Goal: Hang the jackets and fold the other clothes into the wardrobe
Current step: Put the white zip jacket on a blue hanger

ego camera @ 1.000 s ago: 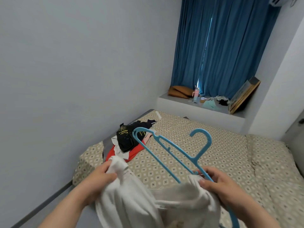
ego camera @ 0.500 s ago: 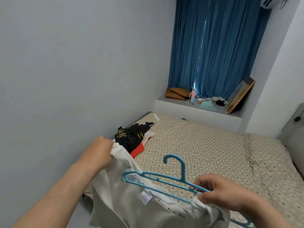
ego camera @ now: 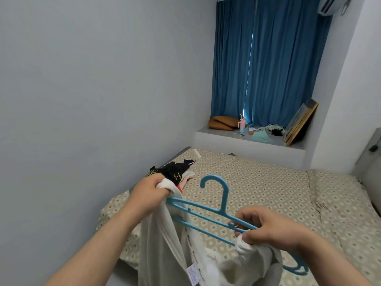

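Left hand (ego camera: 149, 195) grips one shoulder of the white jacket (ego camera: 165, 244) at one end of the blue hanger (ego camera: 225, 198). The fingers of the right hand (ego camera: 266, 230) pinch fabric and hanger together above the bed (ego camera: 268, 182). Risk: neither shoulder looks seated, so a slackened grip could let the cloth slide off.

L hand (ego camera: 148, 196) & R hand (ego camera: 268, 230), both w/ fistfuls of white jacket (ego camera: 160, 244) at blue hanger (ego camera: 224, 201), above bed (ego camera: 268, 182)
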Tool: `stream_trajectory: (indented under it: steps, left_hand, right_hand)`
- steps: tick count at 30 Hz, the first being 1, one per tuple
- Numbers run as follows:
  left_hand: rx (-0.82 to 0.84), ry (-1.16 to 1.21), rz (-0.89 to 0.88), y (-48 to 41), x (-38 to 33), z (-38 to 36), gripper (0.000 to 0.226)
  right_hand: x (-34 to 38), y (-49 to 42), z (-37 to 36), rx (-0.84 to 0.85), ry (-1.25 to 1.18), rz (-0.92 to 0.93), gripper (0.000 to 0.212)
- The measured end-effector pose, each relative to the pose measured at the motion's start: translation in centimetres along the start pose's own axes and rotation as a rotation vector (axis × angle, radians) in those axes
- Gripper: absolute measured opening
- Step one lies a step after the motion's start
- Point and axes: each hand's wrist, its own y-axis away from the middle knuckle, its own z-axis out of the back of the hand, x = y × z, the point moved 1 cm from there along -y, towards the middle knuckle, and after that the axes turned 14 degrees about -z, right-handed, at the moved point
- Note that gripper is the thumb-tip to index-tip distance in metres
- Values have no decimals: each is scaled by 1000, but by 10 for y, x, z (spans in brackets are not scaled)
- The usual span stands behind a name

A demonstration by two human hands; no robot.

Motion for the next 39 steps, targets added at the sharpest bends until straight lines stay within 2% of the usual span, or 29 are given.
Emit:
stream_trajectory:
  steps: [3, 5, 7, 11, 16, 19, 23, 27, 29, 31, 32, 34, 37, 39]
  left_hand:
    - [-146, -83, 28, -4, -5, 16, 13]
    - [-163, -67, 51, -1, -16, 19, 11]
    - [-50, 4, -1, 6, -37, 7, 8]
    - [218, 82, -117, 25, -66, -28, 21]
    - [279, -118, -436, 54, -72, -54, 45]
    - [282, -273, -477, 56, -80, -66, 54]
    - [286, -313, -390, 44, -94, -76, 51]
    - [300, -276, -285, 40, -104, -84, 69]
    - [294, -253, -251, 42, -108, -90, 62]
    - [278, -214, -222, 46, -111, -96, 61]
    - [270, -195, -215, 47, -113, -98, 64]
    - [248, -165, -214, 48, -118, -101, 69]
    - [211, -134, -228, 48, -125, -104, 70]
    - [196, -111, -223, 49, -126, -107, 67]
  right_hand:
    - [2, 16, 12, 47, 26, 20, 19]
    - [-1, 24, 20, 41, -6, 20, 19]
    - [-5, 30, 25, 11, -33, 22, 18]
    - [-16, 40, 29, -23, -102, 34, 28]
    - [-30, 65, 49, 36, -27, 14, 36]
    - [-29, 79, 61, 35, 135, -3, 44]
    - [-17, 92, 75, -151, 494, 23, 37]
    - [-7, 100, 88, -346, 742, 35, 20]
    - [-6, 101, 94, -466, 877, 20, 13]
    - [-8, 99, 98, -569, 974, -3, 15]
    - [-9, 98, 99, -619, 1015, 36, 16]
    - [-16, 93, 102, -767, 1078, 261, 9]
    - [-32, 83, 108, -1025, 1097, 457, 33]
    - [-41, 75, 105, -1138, 1049, 527, 35]
